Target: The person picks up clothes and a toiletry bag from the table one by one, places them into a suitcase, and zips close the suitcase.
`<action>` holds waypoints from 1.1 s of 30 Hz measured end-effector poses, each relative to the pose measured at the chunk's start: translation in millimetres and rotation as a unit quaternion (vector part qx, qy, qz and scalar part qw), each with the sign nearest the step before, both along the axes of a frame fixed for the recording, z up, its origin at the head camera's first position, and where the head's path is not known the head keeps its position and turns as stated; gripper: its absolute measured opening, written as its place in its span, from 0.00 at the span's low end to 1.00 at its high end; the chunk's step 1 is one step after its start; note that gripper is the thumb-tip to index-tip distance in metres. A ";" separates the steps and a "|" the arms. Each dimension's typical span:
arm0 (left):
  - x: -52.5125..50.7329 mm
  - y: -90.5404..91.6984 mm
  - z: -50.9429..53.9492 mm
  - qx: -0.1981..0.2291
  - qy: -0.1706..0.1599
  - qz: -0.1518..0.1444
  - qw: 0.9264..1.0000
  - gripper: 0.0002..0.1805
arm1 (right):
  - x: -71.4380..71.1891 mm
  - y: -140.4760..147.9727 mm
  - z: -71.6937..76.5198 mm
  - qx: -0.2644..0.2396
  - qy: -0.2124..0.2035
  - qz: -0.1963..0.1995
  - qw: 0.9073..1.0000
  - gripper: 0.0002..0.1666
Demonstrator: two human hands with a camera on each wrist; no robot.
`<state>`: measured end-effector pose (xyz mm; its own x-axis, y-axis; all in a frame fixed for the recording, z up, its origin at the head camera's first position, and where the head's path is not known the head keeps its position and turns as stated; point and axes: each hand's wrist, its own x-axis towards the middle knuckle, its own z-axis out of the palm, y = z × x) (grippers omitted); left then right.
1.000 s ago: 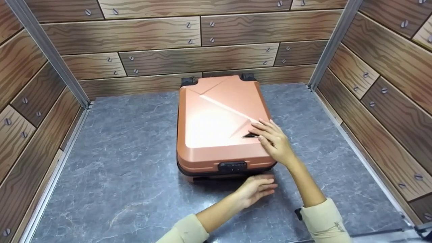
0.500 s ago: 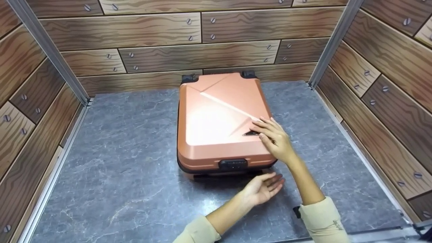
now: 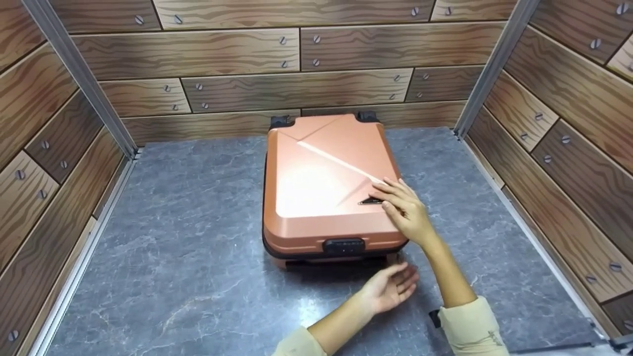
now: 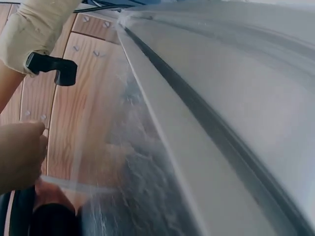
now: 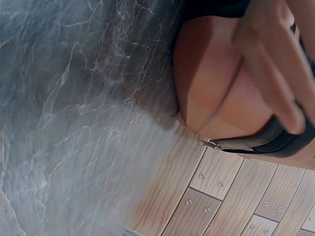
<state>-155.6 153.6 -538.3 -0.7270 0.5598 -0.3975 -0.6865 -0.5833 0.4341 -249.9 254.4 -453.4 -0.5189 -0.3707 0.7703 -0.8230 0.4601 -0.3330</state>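
Note:
A copper-orange hard-shell suitcase lies flat on the floor, its wheels toward the back wall and a black lock panel on its front edge. My right hand rests on the lid near the front right corner, beside a small black badge, fingers extended. Just in front of that corner is my left hand, turned palm up with loosely bent fingers, holding nothing visible. The right wrist view shows blurred fingers of a hand over the suitcase side, near a zipper pull.
Wood-plank-patterned walls stand behind and at both sides, with grey metal posts in the corners. The floor is dark grey and marbled. A metal rail runs along the floor's right edge.
My left hand has moved a little to the right and turned its palm upward, its fingers more spread. My right hand stays on the lid, and the suitcase has not visibly moved on the floor.

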 end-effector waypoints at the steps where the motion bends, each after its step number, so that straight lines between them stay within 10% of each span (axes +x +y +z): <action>1: 0.8 -0.8 -0.6 -0.014 0.021 -0.011 1.000 0.06 | 0.7 0.3 -1.0 -0.001 0.000 0.001 1.000 0.17; 6: -3.5 -4.3 5.4 -0.049 0.096 -0.033 0.994 0.08 | 2.1 1.5 -3.9 -0.004 -0.006 0.001 1.000 0.16; 33: -17.4 -18.3 13.9 -0.081 0.102 -0.043 0.991 0.10 | -0.8 -0.6 -2.5 0.004 0.025 -0.003 1.000 0.27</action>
